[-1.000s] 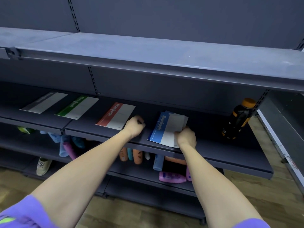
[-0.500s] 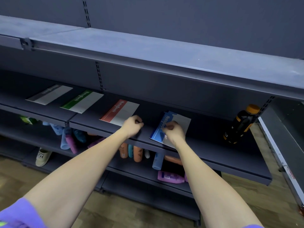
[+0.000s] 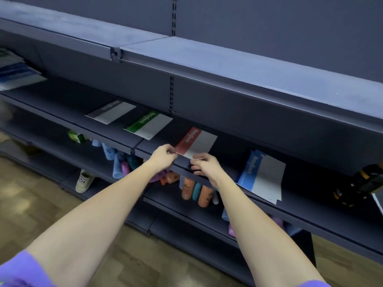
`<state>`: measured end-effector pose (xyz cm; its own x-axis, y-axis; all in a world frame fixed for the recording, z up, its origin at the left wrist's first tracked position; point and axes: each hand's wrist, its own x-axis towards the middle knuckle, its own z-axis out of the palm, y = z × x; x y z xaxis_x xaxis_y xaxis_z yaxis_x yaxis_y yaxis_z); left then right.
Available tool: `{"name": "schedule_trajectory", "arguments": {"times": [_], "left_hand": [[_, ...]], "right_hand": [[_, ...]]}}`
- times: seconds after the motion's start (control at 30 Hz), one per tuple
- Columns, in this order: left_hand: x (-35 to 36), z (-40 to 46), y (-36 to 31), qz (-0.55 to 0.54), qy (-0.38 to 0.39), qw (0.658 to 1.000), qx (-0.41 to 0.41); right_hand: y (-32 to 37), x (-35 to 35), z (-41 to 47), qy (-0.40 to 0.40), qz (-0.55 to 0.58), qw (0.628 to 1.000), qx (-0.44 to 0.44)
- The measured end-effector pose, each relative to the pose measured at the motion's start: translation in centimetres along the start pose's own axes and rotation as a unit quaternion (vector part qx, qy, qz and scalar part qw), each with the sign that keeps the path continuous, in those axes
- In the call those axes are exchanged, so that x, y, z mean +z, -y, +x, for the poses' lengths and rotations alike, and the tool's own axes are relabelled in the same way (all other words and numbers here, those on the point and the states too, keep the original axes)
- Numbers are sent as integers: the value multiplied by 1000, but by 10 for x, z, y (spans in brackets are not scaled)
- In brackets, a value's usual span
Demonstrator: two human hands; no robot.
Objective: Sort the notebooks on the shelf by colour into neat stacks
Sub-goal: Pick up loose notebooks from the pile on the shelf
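A red notebook lies flat on the middle shelf. My left hand pinches its near left corner. My right hand pinches its near edge, thumb on top. To the right, a stack of blue notebooks lies slightly fanned, with no hand on it. Left of the red one lie a green notebook and a grey notebook, each flat and apart. A blurred pile of blue and white notebooks sits at the far left.
A dark bottle with an orange cap stands at the right end of the shelf. The upper shelf overhangs the notebooks. Below, several coloured bottles and a beige shoe fill the lower shelves.
My right hand left the blue stack and moved left to the red notebook's near edge. My left hand took hold of the red notebook's corner. The view swung left.
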<state>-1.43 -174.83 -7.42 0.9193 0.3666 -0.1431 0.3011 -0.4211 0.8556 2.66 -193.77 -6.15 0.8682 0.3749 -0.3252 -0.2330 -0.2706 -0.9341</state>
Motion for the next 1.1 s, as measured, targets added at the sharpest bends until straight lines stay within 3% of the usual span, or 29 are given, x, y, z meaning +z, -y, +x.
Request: {"name": "schedule_trajectory", "arguments": {"times": [0.43, 0.77, 1.1], "left_hand": [[-197, -25, 140, -66, -86, 988, -112], [-303, -20, 228, -111, -121, 969, -184], [-417, 48, 290, -48, -155, 966, -202]], "right_hand": [[26, 245, 33, 120, -59, 991, 19], [43, 383, 65, 178, -73, 981, 24], [68, 524, 161, 234, -74, 969, 28]]}}
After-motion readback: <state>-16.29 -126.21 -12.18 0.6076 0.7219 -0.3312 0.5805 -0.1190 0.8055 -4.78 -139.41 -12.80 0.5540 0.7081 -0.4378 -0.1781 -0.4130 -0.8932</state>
